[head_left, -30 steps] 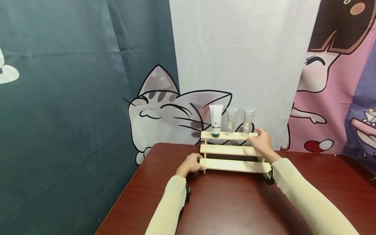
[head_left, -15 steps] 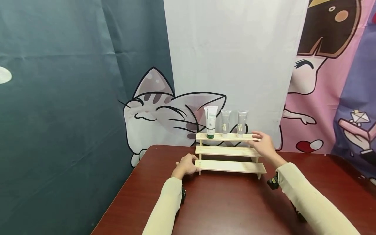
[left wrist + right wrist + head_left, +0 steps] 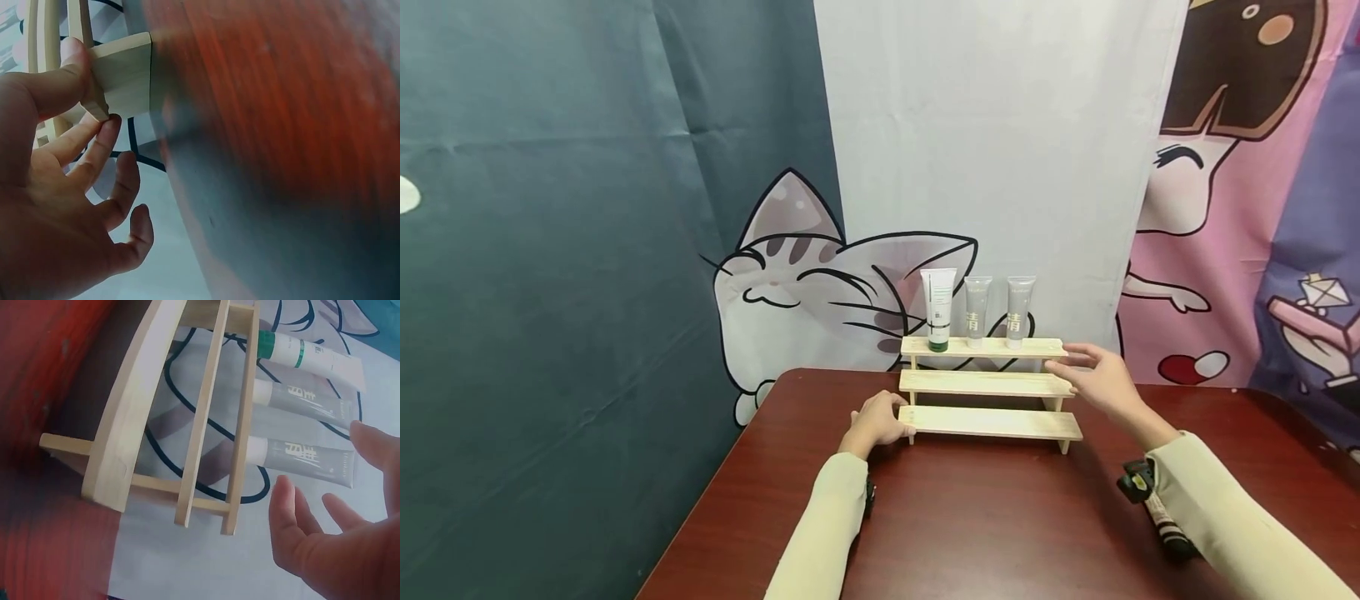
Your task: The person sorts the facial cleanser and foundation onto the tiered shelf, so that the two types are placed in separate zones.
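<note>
A three-step wooden display rack (image 3: 990, 422) stands near the back of the table. My left hand (image 3: 880, 421) pinches the left end of its lowest board; in the left wrist view the thumb lies on top and fingertips below the board's end, the other fingers loosely bent. On the top board stand a white tube with a green cap (image 3: 938, 308) and two grey tubes, the middle one (image 3: 976, 312) and the right one (image 3: 1018, 312). My right hand (image 3: 1101, 379) is beside the rack's right end, fingers spread and holding nothing; the right wrist view shows it apart from the nearest tube.
A dark, white-striped object (image 3: 1168, 525) lies by the right sleeve, partly hidden. The reddish-brown table (image 3: 1000, 517) reaches back to a cartoon-printed cloth (image 3: 1015, 150) behind the rack. A dark grey-green curtain (image 3: 550, 292) hangs at the left.
My right hand has drawn away to the right from the top board's right end. The left hand keeps its grip on the lowest board. The head view has shifted slightly; the tubes stay put.
</note>
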A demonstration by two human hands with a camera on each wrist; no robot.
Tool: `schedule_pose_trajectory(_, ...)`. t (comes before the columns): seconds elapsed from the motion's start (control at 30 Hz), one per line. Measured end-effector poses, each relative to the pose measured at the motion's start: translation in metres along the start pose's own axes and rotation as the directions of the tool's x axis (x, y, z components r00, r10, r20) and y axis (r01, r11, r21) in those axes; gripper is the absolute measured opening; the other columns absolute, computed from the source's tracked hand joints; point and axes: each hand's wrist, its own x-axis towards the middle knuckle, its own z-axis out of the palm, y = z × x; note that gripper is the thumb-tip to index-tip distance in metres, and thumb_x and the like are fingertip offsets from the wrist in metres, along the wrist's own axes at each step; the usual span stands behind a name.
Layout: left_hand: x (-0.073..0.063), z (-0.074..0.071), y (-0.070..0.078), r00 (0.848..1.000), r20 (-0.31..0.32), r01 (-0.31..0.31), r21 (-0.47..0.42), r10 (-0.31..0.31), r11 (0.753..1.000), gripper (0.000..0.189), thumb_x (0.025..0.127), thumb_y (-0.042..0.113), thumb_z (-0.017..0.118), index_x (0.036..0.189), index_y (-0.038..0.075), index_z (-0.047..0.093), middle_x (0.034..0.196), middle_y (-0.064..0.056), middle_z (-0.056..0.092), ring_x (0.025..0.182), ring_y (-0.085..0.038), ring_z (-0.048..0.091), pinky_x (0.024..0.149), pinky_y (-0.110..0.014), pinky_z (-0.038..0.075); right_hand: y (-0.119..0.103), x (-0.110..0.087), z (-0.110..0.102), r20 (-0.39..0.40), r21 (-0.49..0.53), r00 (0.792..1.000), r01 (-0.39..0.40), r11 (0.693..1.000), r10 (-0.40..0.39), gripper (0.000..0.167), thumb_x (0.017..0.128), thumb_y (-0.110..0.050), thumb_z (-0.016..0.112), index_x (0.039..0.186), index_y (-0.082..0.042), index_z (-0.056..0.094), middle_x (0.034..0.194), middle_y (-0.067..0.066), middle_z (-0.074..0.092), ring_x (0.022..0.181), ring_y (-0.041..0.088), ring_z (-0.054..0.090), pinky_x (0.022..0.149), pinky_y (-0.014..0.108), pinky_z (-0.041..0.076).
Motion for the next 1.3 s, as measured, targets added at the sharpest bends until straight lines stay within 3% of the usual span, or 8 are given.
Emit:
schedule_pose_trajectory(0.13,-0.003,-0.002,-0.001,1.0,0.008,0.01,0.002,-0.01,1.0,0.051,0.076,0.033,0.086,0.122,0.021,0.068,0.129,0.0,0.06,0.121,-0.027,0.055,0.096,-0.057,0.035,0.003,-0.011,-0.005,0.013,-0.034,1.0,0.027,0.999,-0.027,0.07,0.093,-0.038,0.07,0.142,0.005,0.047,0.126,0.032,0.06,0.085,0.007,0.067,0.069,0.027,0.056)
schedule_pose_trajectory(0.37,0.0,-0.003,-0.001,1.0,-0.002,0.011,0.016,-0.011,1.0,0.051,0.076,0.034,0.086,0.122,0.021,0.068,0.128,0.002,0.061,0.12,-0.024,0.056,0.094,-0.055,0.037,0.014,-0.025,-0.022,0.036,-0.055,0.998,0.055,0.997,-0.053,0.067,0.093,-0.031,0.071,0.14,0.01,0.046,0.121,0.035,0.061,0.074,0.007,0.068,0.064,0.028,0.056)
schedule_pose_trajectory(0.53,-0.001,-0.004,0.001,1.0,0.007,0.013,0.027,-0.013,1.0,0.052,0.076,0.036,0.086,0.123,0.022,0.068,0.129,0.002,0.061,0.121,-0.024,0.056,0.098,-0.056,0.033,0.025,-0.038,-0.032,0.057,-0.104,0.998,0.044,0.994,-0.038,0.065,0.092,-0.031,0.072,0.137,0.01,0.048,0.12,0.033,0.062,0.073,0.012,0.069,0.063,0.03,0.056)
schedule_pose_trajectory(0.87,-0.001,-0.002,0.004,0.999,0.004,0.033,0.065,-0.033,0.997,0.053,0.076,0.036,0.086,0.124,0.023,0.068,0.129,0.003,0.062,0.122,-0.022,0.055,0.105,-0.059,0.028,0.043,-0.055,-0.052,0.073,-0.136,0.997,0.037,0.99,-0.027,0.059,0.09,-0.029,0.075,0.131,0.009,0.053,0.11,0.026,0.069,0.073,0.007,0.068,0.061,0.032,0.057)
schedule_pose_trajectory(1.2,-0.001,-0.002,0.007,0.999,0.01,0.051,0.065,-0.052,0.997,0.053,0.076,0.036,0.086,0.124,0.024,0.068,0.129,0.002,0.062,0.123,-0.022,0.055,0.107,-0.06,0.027,0.061,-0.065,-0.071,0.128,-0.181,0.99,-0.04,0.983,0.064,0.06,0.091,-0.03,0.073,0.13,0.011,0.053,0.112,0.027,0.068,0.074,0.008,0.069,0.063,0.034,0.057)
schedule_pose_trajectory(1.3,0.0,-0.004,0.005,0.999,0.007,0.05,0.072,-0.05,0.996,0.053,0.076,0.037,0.086,0.125,0.025,0.068,0.131,0.004,0.061,0.124,-0.021,0.054,0.106,-0.06,0.028,0.065,-0.065,-0.073,0.145,-0.153,0.986,-0.057,0.987,0.079,0.057,0.092,-0.028,0.073,0.128,0.011,0.053,0.11,0.027,0.068,0.075,0.008,0.069,0.064,0.036,0.058)
